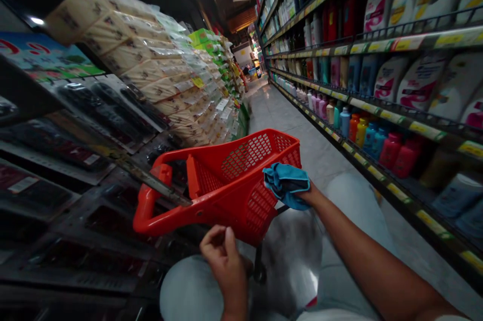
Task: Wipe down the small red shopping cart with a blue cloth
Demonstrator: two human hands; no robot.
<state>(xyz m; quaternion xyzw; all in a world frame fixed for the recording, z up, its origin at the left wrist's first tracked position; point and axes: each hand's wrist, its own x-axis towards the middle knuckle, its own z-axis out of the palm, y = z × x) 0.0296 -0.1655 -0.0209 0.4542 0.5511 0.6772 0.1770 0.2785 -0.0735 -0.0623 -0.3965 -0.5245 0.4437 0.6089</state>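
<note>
Gripping blue cloth (283, 182) tight in right hand (306, 195) at 3 o'clock rim of red basket (226, 185). Half-curling left hand (224, 255), empty, at 6 o'clock — best brace there, wipe flat.

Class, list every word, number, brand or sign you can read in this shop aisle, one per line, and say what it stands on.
Nothing is readable.
Yellow shelf-edge price tags: blurred.
White plastic bottles: labels blurred.
Cream wrapped packs stacked on the left: print too small.
Red plastic basket, and blue cloth in the right hand: no lettering visible.
</note>
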